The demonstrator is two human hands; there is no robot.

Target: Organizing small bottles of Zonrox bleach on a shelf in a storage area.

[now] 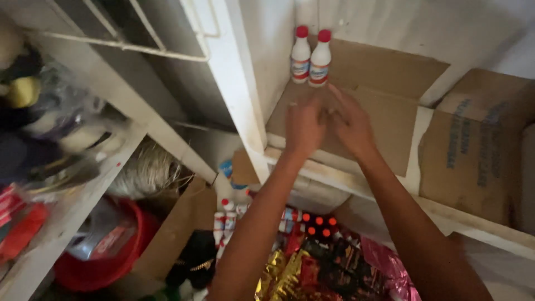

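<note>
Two white bottles with red caps [311, 57] stand upright side by side at the back corner of a shelf lined with brown cardboard [384, 83]. My left hand [304, 125] and my right hand [350, 120] hover over the cardboard just in front of the bottles, close together and apart from them. Both hands hold nothing and their fingers are loosely spread.
A white shelf post [239, 95] stands left of the hands. An open cardboard box [479, 145] sits on the shelf to the right. Below lie several more red-capped bottles [228, 220], shiny snack packets [312, 267], a red basin [106, 251] and a cluttered left shelf [50, 145].
</note>
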